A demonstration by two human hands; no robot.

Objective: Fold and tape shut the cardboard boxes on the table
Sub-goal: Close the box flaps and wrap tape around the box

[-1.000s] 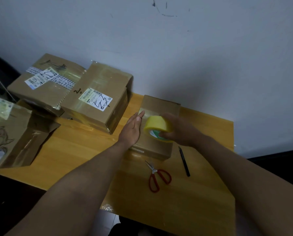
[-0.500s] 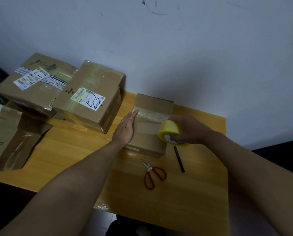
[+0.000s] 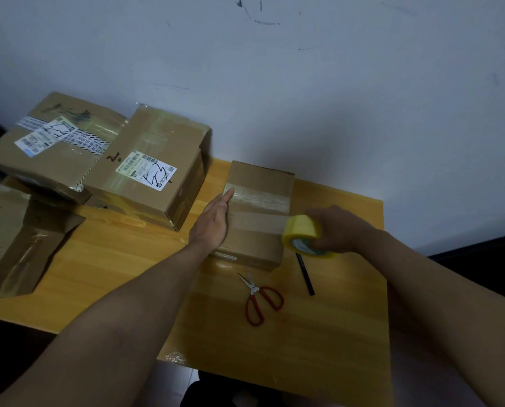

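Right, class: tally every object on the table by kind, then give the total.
Cardboard boxes: 4
Yellow tape roll: 1
Red-handled scissors: 1
Black pen: 1
Total: 7

Yellow tape roll (image 3: pixel 302 234); red-handled scissors (image 3: pixel 261 299); black pen (image 3: pixel 304 273). Plain brown box (image 3: pixel 258 212). Honey-yellow table (image 3: pixel 289 342), white scuffed wall (image 3: pixel 333 83).

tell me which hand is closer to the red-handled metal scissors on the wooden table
Right. The right hand, gripping the yellow tape roll, sits above and right of the red-handled metal scissors. The left hand lies farther up and left, flat against the small cardboard box.
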